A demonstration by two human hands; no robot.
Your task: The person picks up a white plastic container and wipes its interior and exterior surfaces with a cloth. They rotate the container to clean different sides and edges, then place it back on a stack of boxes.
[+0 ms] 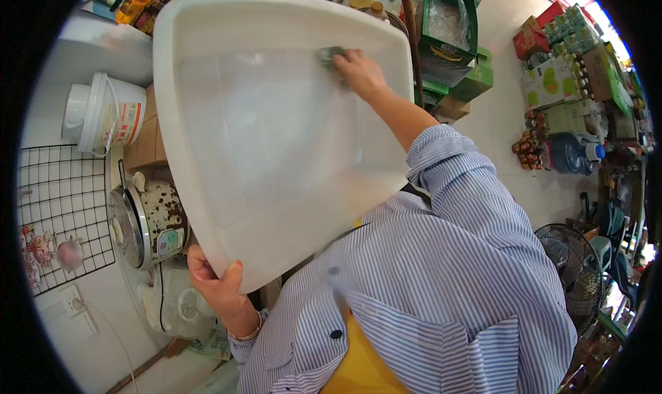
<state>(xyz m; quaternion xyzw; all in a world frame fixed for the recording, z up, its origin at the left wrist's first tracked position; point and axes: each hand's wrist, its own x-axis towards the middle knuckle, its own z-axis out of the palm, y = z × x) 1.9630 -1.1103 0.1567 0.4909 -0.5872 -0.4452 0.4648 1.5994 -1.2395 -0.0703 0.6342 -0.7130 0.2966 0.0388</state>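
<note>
A large white plastic tub (243, 130) is tilted before my chest, its hollow side facing me. My left hand (220, 285) grips its rim at the lower left corner, thumb on the inner side. Inside the tub, near the upper right of its floor, my right hand (359, 73) presses a dark green cloth or scouring pad (331, 57) to the plastic. The pad is blurred, so its exact kind cannot be told. Part of the pad is hidden under my right fingers.
Left of the tub stand a lidded white bucket (121, 114), a rice cooker (160, 218) and a black wire grid (62, 197). A green crate (447, 26) is beyond the tub's right side. Farther right are stacked drink cartons (551, 83), a water jug (569, 153) and a fan (569, 275).
</note>
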